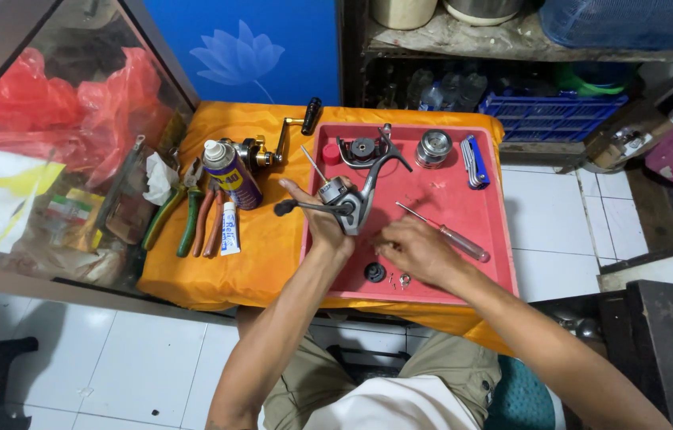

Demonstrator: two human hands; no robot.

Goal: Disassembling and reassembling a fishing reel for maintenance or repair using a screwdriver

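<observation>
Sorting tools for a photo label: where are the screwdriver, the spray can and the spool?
screwdriver (464, 242), head view, clear handle.
spray can (234, 177), head view, blue body.
spool (434, 148), head view, silver top.

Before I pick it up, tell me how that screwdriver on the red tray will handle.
The screwdriver looks stiff: a thin metal shaft with a clear handle. It probably rolls easily, since its handle looks round and it lies loose on the flat red tray. It is likely light for its length, being so slim. The right hand rests just beside it.

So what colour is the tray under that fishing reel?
The tray is red, seen clearly in the head view, resting on an orange cloth.
</observation>
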